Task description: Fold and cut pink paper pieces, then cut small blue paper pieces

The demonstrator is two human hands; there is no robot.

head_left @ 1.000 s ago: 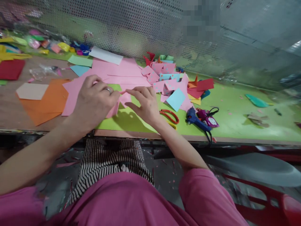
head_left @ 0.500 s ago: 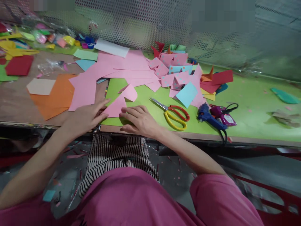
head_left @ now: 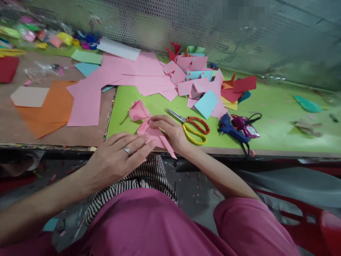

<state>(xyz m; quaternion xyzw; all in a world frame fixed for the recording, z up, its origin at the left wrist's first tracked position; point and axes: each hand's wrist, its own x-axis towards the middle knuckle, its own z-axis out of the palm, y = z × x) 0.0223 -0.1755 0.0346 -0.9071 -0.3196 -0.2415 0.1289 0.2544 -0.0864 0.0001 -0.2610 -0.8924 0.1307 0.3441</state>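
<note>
A folded pink paper piece (head_left: 156,137) stands up off the green mat at the table's front edge, with a curled flap on its far left side. My right hand (head_left: 172,133) grips it from the right, fingers bent over its upper part. Stretched across its near left side, my left hand (head_left: 125,151) touches the paper with its fingertips; a ring is on one finger, and the thumb is hidden. Scissors (head_left: 189,128) with one red and one yellow handle lie just beyond my right hand, blades apart.
Pink sheets (head_left: 133,71) spread behind the hands, beside dotted pink folded pieces (head_left: 195,85) and a light blue square (head_left: 206,104). A blue glue gun (head_left: 231,129) lies right of the scissors. Orange paper (head_left: 55,110) is at left. A perforated panel (head_left: 160,25) borders the back.
The pink paper has gone from lying flat to being lifted and turned. My left hand has moved right and nearer, over its front; my right hand has closed on it. The view has shifted slightly.
</note>
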